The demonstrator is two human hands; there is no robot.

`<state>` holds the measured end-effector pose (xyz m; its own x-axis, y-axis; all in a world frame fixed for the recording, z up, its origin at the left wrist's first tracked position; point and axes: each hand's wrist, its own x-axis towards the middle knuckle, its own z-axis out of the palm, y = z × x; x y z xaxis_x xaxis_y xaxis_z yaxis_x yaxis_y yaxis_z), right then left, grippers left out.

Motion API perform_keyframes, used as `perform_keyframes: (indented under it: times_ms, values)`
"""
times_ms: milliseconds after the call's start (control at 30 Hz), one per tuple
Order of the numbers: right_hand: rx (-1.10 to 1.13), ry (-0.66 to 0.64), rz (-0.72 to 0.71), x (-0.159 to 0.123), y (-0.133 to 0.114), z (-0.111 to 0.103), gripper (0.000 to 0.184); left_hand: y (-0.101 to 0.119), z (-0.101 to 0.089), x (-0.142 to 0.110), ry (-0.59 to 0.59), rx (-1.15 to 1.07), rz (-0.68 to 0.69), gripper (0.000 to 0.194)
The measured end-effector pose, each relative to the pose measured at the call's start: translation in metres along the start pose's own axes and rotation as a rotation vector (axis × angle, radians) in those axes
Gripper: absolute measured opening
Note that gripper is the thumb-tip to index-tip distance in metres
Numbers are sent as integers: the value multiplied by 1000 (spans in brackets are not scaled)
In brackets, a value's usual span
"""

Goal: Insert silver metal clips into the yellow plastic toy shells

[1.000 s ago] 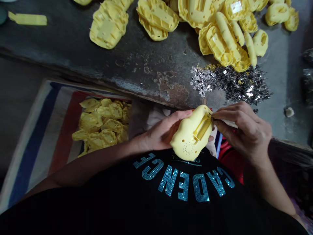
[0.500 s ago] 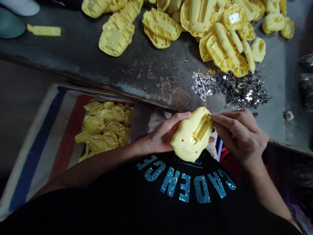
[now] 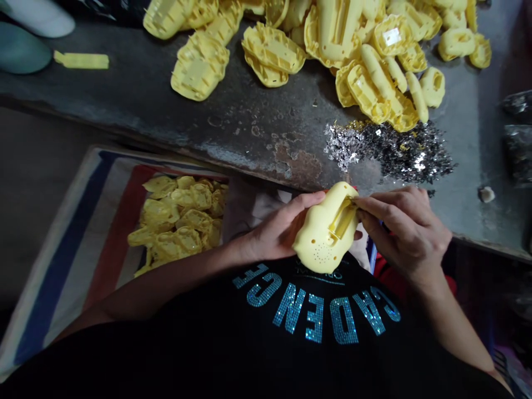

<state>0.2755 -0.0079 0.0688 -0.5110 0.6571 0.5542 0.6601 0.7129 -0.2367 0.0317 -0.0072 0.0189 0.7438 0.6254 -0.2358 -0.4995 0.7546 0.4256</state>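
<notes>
Left hand (image 3: pixel 276 230) wrapped round yellow plastic shell (image 3: pixel 316 238); right hand (image 3: pixel 409 233) in narrow pinch at rectangular recess (image 3: pixel 343 218), fingertips working its far end.

Pale yellow plastic shell (image 3: pixel 320 238), black shirt (image 3: pixel 199 343) with teal sequin letters, red-white-blue striped cloth (image 3: pixel 70 266), apparently silver scrap (image 3: pixel 388 152)

Right hand (image 3: pixel 407 233): silver metal scrap heap (image 3: pixel 386 152) just ahead, blocks straight reach forward. Left hand (image 3: pixel 282 227): rust-stained tabletop (image 3: pixel 249 130) gives passage forward, up to heaped yellow plastic shells (image 3: pixel 366 72). Held yellow shell (image 3: pixel 324 233) sits between both hands. Leftward, striped cloth (image 3: pixel 112 221) lies below tabletop edge.
</notes>
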Motion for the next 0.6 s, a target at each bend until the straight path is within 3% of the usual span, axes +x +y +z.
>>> perform_keyframes:
  times_ms: [267,367,500,600]
  values:
    - [152,19,81,9,5,-4,38,1,1,2,-9,-13,19,74]
    - [156,6,64,8,5,-4,33,2,4,1,-52,-19,-3,73]
    - [112,11,27,6,5,3,34,1,3,1,-8,-60,32,51]
    - [42,-5,-51,6,7,7,36,1,-3,0,-31,-53,-13,59]
